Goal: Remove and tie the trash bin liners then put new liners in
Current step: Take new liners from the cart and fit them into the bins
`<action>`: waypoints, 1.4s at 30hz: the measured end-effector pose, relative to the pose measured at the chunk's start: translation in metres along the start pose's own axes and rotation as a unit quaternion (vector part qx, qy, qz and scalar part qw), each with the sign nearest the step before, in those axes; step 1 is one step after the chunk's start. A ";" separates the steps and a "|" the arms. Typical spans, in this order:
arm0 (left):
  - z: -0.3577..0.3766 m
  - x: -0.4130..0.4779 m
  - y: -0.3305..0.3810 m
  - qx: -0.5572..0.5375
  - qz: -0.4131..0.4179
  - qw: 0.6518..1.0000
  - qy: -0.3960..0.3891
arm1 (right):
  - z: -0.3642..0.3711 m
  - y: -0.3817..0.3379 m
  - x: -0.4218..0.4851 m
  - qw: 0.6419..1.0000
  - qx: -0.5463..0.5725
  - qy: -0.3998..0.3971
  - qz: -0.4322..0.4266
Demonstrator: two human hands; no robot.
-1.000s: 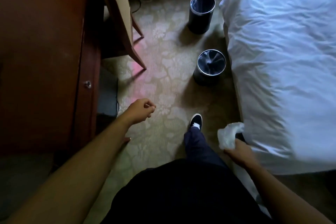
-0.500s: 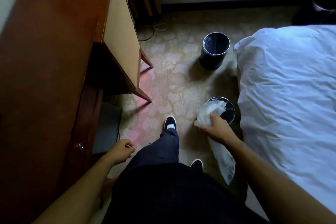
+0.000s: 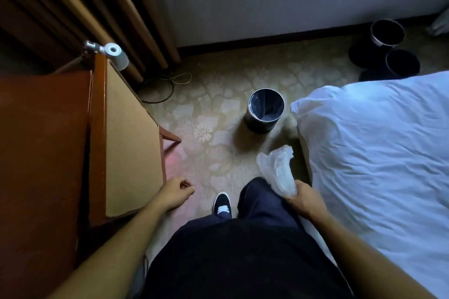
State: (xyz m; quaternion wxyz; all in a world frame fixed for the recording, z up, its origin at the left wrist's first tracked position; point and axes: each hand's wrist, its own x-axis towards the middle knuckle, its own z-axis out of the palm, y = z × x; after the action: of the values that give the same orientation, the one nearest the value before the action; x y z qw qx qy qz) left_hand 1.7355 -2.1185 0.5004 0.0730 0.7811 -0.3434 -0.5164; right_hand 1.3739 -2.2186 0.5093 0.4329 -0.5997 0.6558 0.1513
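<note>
A round dark trash bin [image 3: 265, 110] with a clear liner inside stands on the carpet ahead of me, beside the bed's corner. My right hand [image 3: 306, 200] grips a crumpled clear plastic liner [image 3: 277, 169], which sticks up from my fist above my right knee. My left hand [image 3: 175, 192] hangs beside the wooden desk with fingers loosely curled and nothing in it. Two more dark bins [image 3: 386, 34] [image 3: 402, 63] stand by the far wall at the right. The nearer bin seen earlier is hidden behind my leg and the liner.
A wooden desk [image 3: 43, 143] fills the left side, with a small white cylinder [image 3: 116, 54] at its far corner. A white bed [image 3: 379, 143] takes up the right. A cable [image 3: 160, 87] lies on the patterned carpet near the curtains.
I have stepped forward between desk and bed. The far bin is now closer and the nearer bin has dropped out of sight. My right hand still holds the liner.
</note>
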 end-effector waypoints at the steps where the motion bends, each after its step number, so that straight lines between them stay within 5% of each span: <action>1: -0.013 0.019 0.022 0.000 0.013 1.000 -0.004 | -0.005 -0.001 0.009 1.000 0.003 0.003 0.017; 10: -0.117 0.185 0.202 0.050 0.076 0.996 -0.009 | -0.067 -0.006 0.135 0.993 0.063 0.008 0.095; 21: -0.218 0.304 0.305 0.007 0.014 1.000 0.011 | -0.256 -0.174 0.265 0.986 0.150 0.054 -0.039; 29: -0.303 0.425 0.377 0.073 0.028 0.997 -0.026 | -0.358 -0.294 0.370 0.963 0.228 0.089 -0.113; 37: -0.384 0.557 0.517 0.238 0.092 0.960 -0.115 | -0.393 -0.328 0.421 0.951 0.274 0.130 0.068; 42: -0.345 0.601 0.619 0.315 0.141 0.918 -0.196 | -0.375 -0.305 0.408 0.913 0.335 0.144 0.185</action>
State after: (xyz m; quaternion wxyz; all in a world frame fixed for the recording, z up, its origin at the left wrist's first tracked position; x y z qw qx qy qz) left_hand 1.8846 -3.0361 0.4932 -0.1733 0.5906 -0.6019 -0.5088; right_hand 1.5473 -2.8268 0.5186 0.4739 -0.3024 0.8223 -0.0879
